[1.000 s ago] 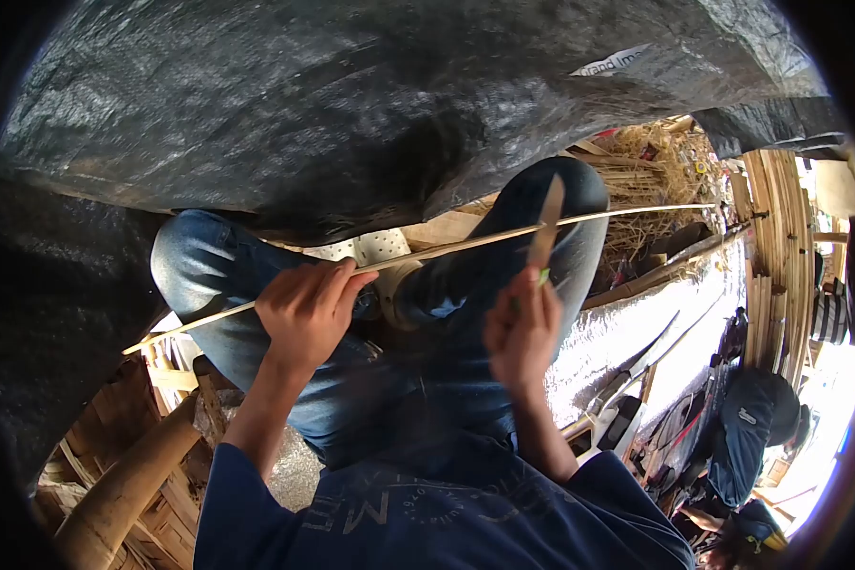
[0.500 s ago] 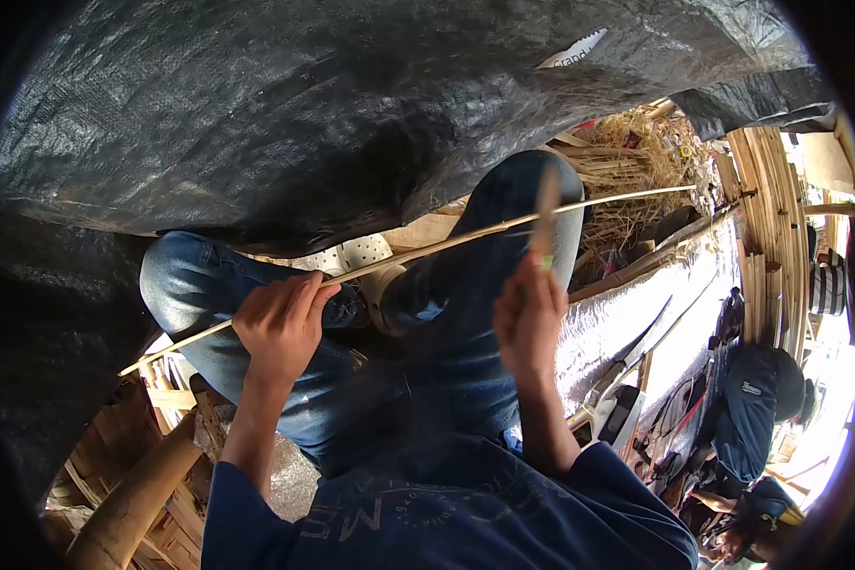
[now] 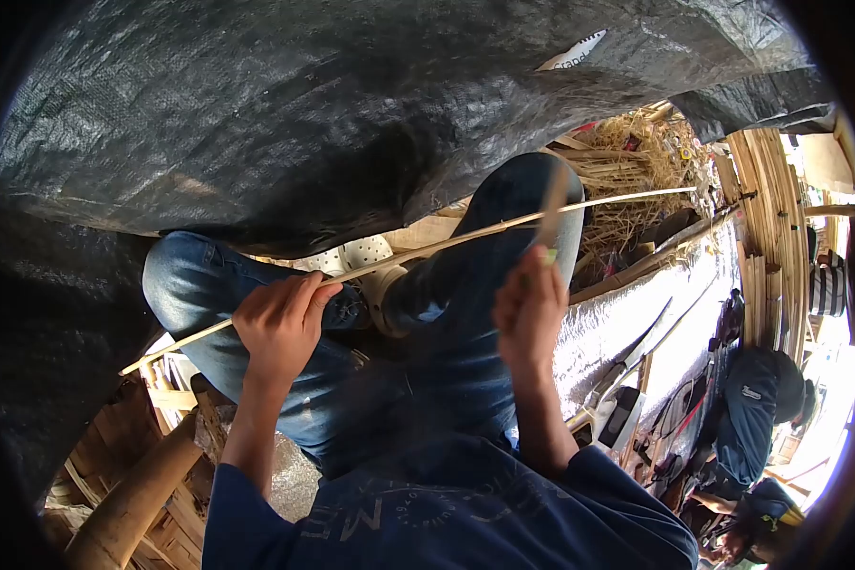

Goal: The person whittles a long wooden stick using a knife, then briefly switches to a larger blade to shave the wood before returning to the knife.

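My left hand (image 3: 283,321) is closed round a long thin bamboo strip (image 3: 437,247), which runs from the lower left to the upper right across my knees. In my right hand (image 3: 530,302) is the handle of a knife (image 3: 554,207), its blade pointing up and blurred by motion. The blade stands at the strip, over my knee on the right; whether it touches the strip cannot be made out. A bit of green shows at the top of my right fist.
Black tarp (image 3: 256,114) hangs in front. Straw and shavings (image 3: 655,166) lie beyond my knee, with bamboo slats (image 3: 769,228) at the right. A thick bamboo pole (image 3: 133,499) is at the lower left. At the lower right are a bag (image 3: 750,408) and tools on a silvery sheet (image 3: 594,332).
The knife blade has tilted and shifted slightly to the right. My left hand and the strip look nearly the same.
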### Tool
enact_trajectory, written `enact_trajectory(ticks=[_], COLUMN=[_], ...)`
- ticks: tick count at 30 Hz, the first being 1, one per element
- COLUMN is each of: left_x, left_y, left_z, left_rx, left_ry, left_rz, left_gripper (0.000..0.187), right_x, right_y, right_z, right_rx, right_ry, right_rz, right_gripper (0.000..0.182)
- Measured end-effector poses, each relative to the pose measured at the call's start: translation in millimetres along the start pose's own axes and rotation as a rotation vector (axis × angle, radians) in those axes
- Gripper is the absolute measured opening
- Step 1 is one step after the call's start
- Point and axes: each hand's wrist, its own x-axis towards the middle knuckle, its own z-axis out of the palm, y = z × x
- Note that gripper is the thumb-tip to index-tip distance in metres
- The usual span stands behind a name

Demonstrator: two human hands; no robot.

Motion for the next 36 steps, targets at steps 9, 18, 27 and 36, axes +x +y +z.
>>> enact_trajectory(ticks=[9,18,27,36], left_x=[8.1,-18.3,-24.6,-29.1], left_y=[-13.8,-35.5,-35.5,-36.9], left_z=[-41.1,-48.3,-36.9,-33.4], left_rx=[-0.120,-0.198,-0.152,-0.167], left_ry=[-0.220,-0.239,-0.087,-0.042], left_rz=[-0.170,-0.268,-0.169,-0.188], left_gripper=[0.018,0.014,0.014,0.015], right_x=[20.5,-1.1,-15.9,-19.8], right_y=[-64.3,-34.2,-2.7,19.4], right_z=[33.8,54.5,77.5,85.5], right_rx=[0.347,-0.291,-1.070,-0.645], right_ry=[0.212,0.097,0.136,-0.138], right_rz=[0.304,0.095,-0.660,-0.470], right_gripper=[0.028,0.026,0.021,0.021])
